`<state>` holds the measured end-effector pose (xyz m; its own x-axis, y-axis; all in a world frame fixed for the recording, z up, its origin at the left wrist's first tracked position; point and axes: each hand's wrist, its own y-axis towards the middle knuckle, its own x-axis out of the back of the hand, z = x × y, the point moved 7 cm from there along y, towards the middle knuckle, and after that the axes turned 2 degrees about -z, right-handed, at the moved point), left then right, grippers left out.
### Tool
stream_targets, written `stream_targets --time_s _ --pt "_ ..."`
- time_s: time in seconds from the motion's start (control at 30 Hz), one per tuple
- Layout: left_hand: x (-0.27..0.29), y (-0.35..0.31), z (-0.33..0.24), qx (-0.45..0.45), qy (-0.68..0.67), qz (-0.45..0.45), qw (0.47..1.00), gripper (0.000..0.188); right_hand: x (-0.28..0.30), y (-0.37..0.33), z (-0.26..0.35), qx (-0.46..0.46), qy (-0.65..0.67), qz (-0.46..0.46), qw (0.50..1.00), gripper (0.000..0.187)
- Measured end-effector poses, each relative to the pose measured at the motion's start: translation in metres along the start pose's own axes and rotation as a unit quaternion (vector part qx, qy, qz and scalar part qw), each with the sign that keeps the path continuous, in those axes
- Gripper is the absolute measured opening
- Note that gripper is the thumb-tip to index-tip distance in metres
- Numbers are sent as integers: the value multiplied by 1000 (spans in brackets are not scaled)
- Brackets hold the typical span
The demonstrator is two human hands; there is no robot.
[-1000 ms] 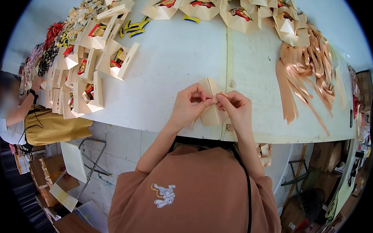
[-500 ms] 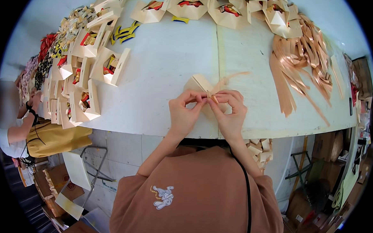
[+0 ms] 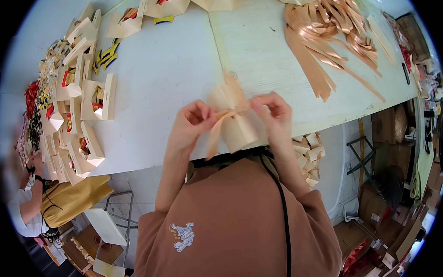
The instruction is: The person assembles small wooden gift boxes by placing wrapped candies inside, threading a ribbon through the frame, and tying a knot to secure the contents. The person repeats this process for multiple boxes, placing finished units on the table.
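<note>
A small cream paper gift box (image 3: 241, 132) lies near the table's front edge, slightly blurred. Round its middle runs a peach satin ribbon (image 3: 226, 113), crossed or knotted on top. One ribbon tail hangs toward me and another points to the far side. On the left of the knot, my left hand (image 3: 193, 122) pinches the ribbon between thumb and fingers. Opposite it, my right hand (image 3: 273, 111) pinches the ribbon on the right side; its fingertips are partly smeared by motion.
Loose peach ribbons (image 3: 322, 49) lie at the far right of the white table (image 3: 160, 78). Open boxes with wrapped sweets (image 3: 98, 99) crowd the left, beside yellow-and-blue packets (image 3: 106, 55). Finished boxes (image 3: 310, 154) sit below the right edge. A co-worker (image 3: 29, 200) is at far left.
My hands have moved apart from the knot, drawing the ribbon out to both sides. The box has turned and come nearer the table edge. The whole view has swung to the right.
</note>
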<state>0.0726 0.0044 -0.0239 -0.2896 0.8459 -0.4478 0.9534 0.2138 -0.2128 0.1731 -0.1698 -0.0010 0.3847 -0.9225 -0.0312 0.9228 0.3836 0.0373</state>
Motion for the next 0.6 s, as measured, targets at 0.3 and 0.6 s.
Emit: stream_targets --time_s 0.3,0.6 --pt "-77 -9 -11 -28 61 168 983 45 203 -123 52 15 -165 -181 969 8" --pt "74 -83 -130 -257 666 -429 553 43 118 -3 63 159 -523 -154 823 24"
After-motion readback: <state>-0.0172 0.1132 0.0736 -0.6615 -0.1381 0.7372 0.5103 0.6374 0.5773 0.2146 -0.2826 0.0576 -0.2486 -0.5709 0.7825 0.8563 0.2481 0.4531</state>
